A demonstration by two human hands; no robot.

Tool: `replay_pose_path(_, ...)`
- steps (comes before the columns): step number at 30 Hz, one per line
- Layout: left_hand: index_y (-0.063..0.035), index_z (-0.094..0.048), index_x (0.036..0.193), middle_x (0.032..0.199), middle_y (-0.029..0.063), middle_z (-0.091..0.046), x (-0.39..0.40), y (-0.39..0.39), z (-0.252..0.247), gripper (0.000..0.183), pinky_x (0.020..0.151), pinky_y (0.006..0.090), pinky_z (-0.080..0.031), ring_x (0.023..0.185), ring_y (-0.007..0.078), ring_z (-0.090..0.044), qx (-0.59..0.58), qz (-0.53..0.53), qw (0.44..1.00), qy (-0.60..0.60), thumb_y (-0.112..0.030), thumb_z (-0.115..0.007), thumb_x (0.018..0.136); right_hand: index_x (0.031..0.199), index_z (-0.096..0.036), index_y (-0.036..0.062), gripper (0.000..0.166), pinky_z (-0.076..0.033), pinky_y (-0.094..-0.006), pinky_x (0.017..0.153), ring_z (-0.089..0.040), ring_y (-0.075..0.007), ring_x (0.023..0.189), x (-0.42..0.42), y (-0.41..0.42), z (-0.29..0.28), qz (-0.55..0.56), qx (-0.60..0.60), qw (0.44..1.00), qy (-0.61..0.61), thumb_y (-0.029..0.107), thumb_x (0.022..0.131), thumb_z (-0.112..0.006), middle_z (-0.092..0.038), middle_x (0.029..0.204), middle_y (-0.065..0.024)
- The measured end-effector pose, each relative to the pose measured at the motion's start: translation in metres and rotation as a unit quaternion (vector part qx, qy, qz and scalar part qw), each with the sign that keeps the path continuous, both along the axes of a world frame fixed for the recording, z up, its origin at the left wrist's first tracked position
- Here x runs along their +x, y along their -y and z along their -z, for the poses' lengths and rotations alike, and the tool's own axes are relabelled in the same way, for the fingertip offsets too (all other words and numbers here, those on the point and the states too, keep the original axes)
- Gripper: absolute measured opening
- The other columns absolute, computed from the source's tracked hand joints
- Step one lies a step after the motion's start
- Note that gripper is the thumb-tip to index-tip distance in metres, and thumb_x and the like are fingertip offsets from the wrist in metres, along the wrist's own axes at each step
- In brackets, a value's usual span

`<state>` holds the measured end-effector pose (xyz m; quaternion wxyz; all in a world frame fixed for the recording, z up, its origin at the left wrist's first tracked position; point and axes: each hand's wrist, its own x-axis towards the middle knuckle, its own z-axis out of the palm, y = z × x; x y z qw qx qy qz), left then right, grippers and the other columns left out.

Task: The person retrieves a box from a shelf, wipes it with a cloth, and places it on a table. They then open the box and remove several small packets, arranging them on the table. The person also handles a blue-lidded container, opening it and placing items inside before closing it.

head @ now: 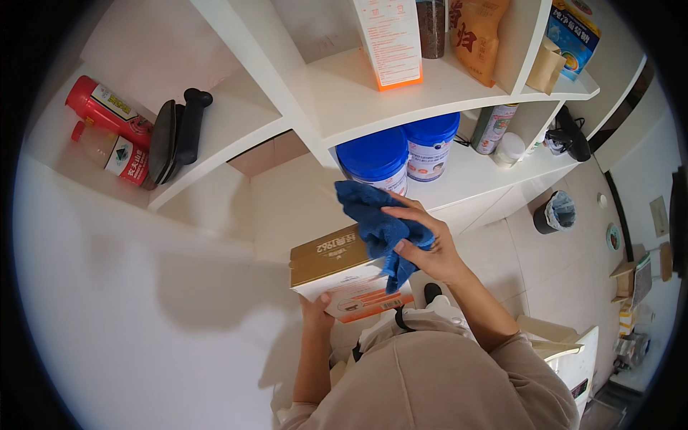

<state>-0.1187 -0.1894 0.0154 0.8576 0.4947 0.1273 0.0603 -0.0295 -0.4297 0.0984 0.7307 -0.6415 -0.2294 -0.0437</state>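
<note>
A cardboard box (344,293) with a gold top and white-and-orange sides is held in front of my body. My left hand (317,312) grips its lower left corner, thumb on the printed side and the other fingers hidden. A crumpled blue cloth (384,231) is in my right hand (430,247), between the thumb and the fingers. The cloth hangs over the right end of the box and covers part of its top. Just beyond the cloth, two tubs with blue lids (373,153) stand on the lower shelf.
The white shelf unit (457,115) carries a tall white-and-orange carton (395,48), an orange bag (475,43) and a spray can (493,129). Bottles (115,156) and a dark case (164,142) occupy the left compartment. A lined bin (559,212) stands on the tiled floor. A white wall (134,301) is at left.
</note>
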Motion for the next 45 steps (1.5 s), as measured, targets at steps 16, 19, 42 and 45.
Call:
replay_pose_path(16, -0.0001, -0.035, 0.133, 0.124, 0.0139, -0.05, 0.014, -0.055, -0.039, 0.072, 0.097, 0.0433, -0.044, 0.116, 0.0293, -0.051, -0.014, -0.172, 0.977, 0.122, -0.031, -0.07, 0.077, 0.107, -0.061, -0.0025, 0.026, -0.05, -0.0229, 0.071, -0.061, -0.009, 0.077, -0.033, -0.022, 0.081, -0.076, -0.085, 0.939, -0.323, 0.003, 0.081, -0.061, -0.066, 0.086, -0.0044)
replay_pose_path(19, -0.0018, -0.035, 0.13, 0.123, 0.0119, -0.05, 0.019, -0.043, -0.043, 0.069, 0.097, 0.0398, -0.043, 0.113, 0.0254, -0.052, 0.069, -0.225, 0.967, 0.102, -0.02, -0.073, 0.075, 0.109, -0.06, -0.002, 0.028, -0.049, -0.0249, 0.078, -0.06, -0.011, 0.086, -0.029, -0.037, 0.05, -0.02, 0.041, 0.968, -0.245, 0.004, 0.082, -0.06, -0.065, 0.095, -0.0073)
replay_pose_path(42, -0.0019, -0.031, 0.13, 0.118, 0.0098, -0.049, -0.009, 0.016, -0.03, 0.08, 0.093, 0.0341, -0.042, 0.109, 0.0202, -0.051, 0.181, -0.187, 0.961, 0.098, -0.021, -0.08, 0.07, 0.132, -0.043, 0.0075, 0.061, -0.045, -0.0325, 0.094, -0.051, -0.0157, 0.113, -0.035, -0.078, 0.131, -0.104, 0.217, 0.864, -0.442, 0.04, 0.085, -0.066, -0.054, 0.123, -0.0035)
replay_pose_path(45, 0.0003, -0.037, 0.13, 0.124, 0.0125, -0.046, -0.005, 0.021, -0.03, 0.085, 0.096, 0.0386, -0.039, 0.113, 0.0248, -0.047, 0.292, -0.006, 0.943, 0.159, -0.041, -0.079, 0.069, 0.138, -0.038, 0.0072, 0.075, -0.042, -0.0331, 0.097, -0.051, -0.0173, 0.115, -0.03, -0.047, 0.141, -0.085, 0.229, 0.877, -0.415, 0.047, 0.082, -0.067, -0.053, 0.127, -0.0047)
